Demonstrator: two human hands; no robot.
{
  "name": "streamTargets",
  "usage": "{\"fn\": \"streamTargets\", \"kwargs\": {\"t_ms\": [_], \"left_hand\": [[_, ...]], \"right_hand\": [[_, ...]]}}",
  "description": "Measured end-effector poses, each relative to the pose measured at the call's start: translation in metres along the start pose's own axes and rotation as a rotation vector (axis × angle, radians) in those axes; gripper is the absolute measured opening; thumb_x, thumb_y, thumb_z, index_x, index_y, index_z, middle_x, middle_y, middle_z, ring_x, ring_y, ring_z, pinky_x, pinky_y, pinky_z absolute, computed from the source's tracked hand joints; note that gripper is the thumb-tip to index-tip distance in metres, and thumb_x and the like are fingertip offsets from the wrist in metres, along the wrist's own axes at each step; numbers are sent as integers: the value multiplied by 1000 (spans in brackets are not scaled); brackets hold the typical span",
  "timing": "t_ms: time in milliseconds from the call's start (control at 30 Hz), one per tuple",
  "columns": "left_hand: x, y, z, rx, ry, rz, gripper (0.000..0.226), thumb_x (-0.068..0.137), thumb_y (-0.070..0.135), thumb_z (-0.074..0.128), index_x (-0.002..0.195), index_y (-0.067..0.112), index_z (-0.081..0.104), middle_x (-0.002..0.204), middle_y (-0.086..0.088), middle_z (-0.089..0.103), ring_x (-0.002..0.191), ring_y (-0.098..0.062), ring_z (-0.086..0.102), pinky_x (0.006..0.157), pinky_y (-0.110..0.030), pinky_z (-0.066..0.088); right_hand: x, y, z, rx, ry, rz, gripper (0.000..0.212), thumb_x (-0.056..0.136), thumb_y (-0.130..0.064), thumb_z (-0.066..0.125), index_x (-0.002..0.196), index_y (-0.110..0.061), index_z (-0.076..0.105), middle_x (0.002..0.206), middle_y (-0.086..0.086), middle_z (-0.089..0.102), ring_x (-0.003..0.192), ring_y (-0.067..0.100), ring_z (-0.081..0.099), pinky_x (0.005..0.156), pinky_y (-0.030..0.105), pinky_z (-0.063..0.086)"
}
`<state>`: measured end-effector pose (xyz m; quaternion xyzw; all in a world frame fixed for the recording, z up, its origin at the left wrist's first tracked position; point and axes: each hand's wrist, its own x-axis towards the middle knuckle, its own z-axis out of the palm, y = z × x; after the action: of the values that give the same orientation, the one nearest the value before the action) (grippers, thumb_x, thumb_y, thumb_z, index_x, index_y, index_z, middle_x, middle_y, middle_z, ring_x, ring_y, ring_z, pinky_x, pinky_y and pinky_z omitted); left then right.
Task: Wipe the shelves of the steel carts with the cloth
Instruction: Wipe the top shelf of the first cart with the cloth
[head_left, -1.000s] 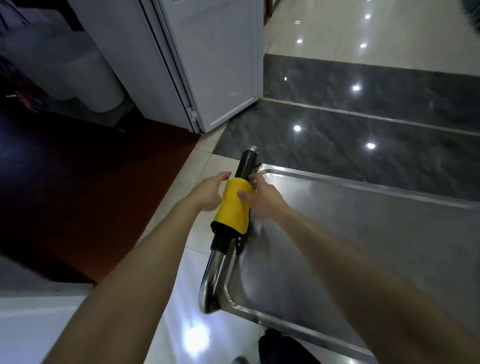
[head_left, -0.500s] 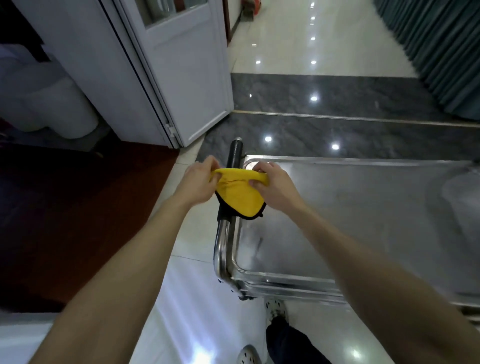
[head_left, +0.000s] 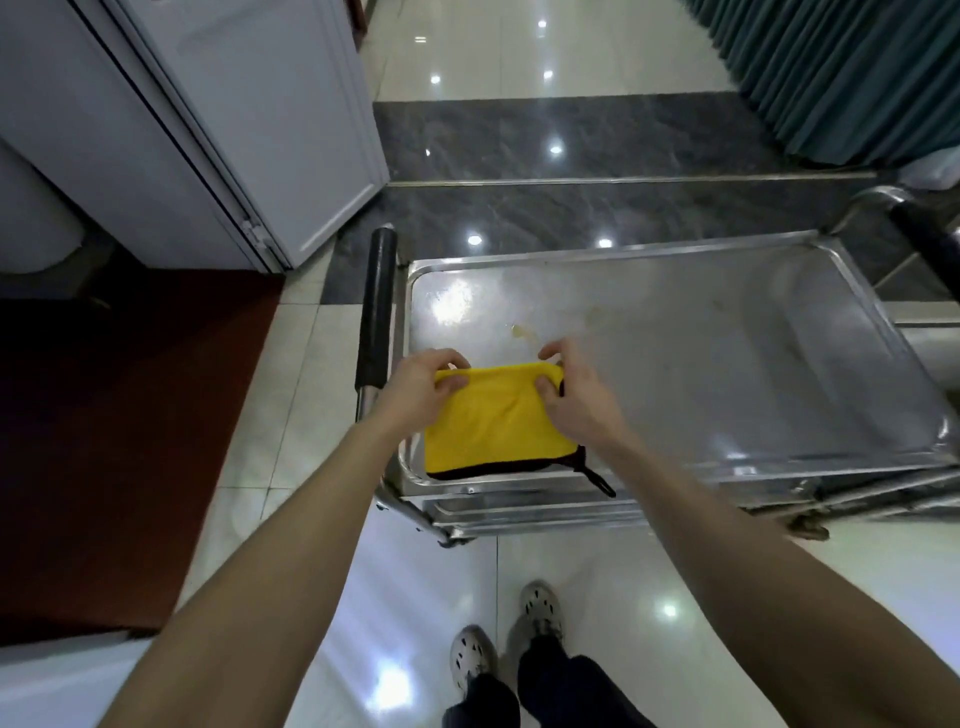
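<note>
A steel cart stands in front of me, its top shelf (head_left: 701, 353) a shallow shiny tray with a small yellowish stain (head_left: 521, 332) near the middle left. Over the shelf's near left corner hangs a folded yellow cloth (head_left: 493, 426) with a black edge and a black loop. My left hand (head_left: 423, 382) pinches the cloth's far left corner. My right hand (head_left: 569, 387) pinches its far right corner. The cart's black padded handle (head_left: 376, 306) runs along the left end, free of both hands.
A white door (head_left: 270, 119) stands open at the far left beside a dark red mat (head_left: 114, 447). A second steel cart's handle (head_left: 930, 244) shows at the right edge. Teal curtains (head_left: 841, 73) hang at the far right. My shoes (head_left: 506, 639) stand on glossy tiles below the cart.
The cloth came off the black handle, where it had been wrapped, and now hangs spread between both hands over the shelf's near left corner. The view has tilted down and right.
</note>
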<state>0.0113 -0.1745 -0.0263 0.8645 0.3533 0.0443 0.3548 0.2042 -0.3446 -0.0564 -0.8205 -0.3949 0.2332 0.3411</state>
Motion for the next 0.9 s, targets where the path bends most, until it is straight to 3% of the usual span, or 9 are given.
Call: {"fn": "streamTargets", "kwargs": {"t_ms": [67,167,300,400,500,600,733,800,900], "left_hand": [[2,-4,24,47,-30,-35,21,107,27,68,127,24,73,125,-5,66,117,-24,62,104,-42,51],[1,-10,47,98,-87,-62,35,107,16,66,142,21,66,135,-7,57,120,-25,61,106,-34,46],[-8,-20,44,234,21,34,42,103,12,68,144,21,65,143,-3,56,122,-24,63,105,-42,54],[-8,-27,28,361,215,140,40,96,11,72,135,17,70,137,-8,63,127,-29,61,111,-49,50],[2,-41,7,478,325,127,40,96,21,71,136,17,67,146,-14,59,142,-35,50,120,-53,40],[17,-56,-5,547,334,74,52,101,37,65,150,21,59,169,-14,39,161,-34,28,127,-55,32],[50,-66,-18,582,335,-20,69,100,54,58,163,30,41,180,-15,12,167,-35,6,131,-57,15],[62,-67,-21,498,295,-148,78,102,54,55,170,31,24,181,-13,0,167,-35,3,131,-58,22],[64,-68,-18,418,264,-216,82,103,35,56,173,28,14,181,-6,-8,163,-37,19,122,-56,41]], "right_hand": [[-6,20,8,-10,-17,33,22,108,-27,58,126,-33,47,92,0,59,81,11,58,68,36,38],[-15,43,20,-62,-72,70,39,106,-22,60,144,-21,48,133,8,57,117,32,60,91,41,47],[-30,52,47,-470,-99,-3,70,103,-40,63,165,-21,35,172,18,27,159,39,24,126,55,26],[-37,48,77,-562,-139,-122,75,103,-58,56,169,-31,31,180,14,8,167,34,-3,128,66,12],[-26,37,108,-589,-111,-141,80,100,-74,46,169,-38,28,180,14,5,166,37,-7,125,75,3],[-15,35,141,-631,-97,-80,85,97,-87,29,170,-45,15,180,13,-7,165,40,-14,121,80,-5],[-21,49,167,-676,0,-82,84,98,-88,24,170,-46,12,180,13,-7,165,41,-12,120,82,2],[-21,54,167,-691,19,-94,85,97,-90,23,170,-48,9,181,11,-7,165,40,-13,120,81,4],[-24,54,160,-681,37,-88,86,93,-94,25,168,-53,11,181,9,-6,165,41,-13,119,83,1]]}}
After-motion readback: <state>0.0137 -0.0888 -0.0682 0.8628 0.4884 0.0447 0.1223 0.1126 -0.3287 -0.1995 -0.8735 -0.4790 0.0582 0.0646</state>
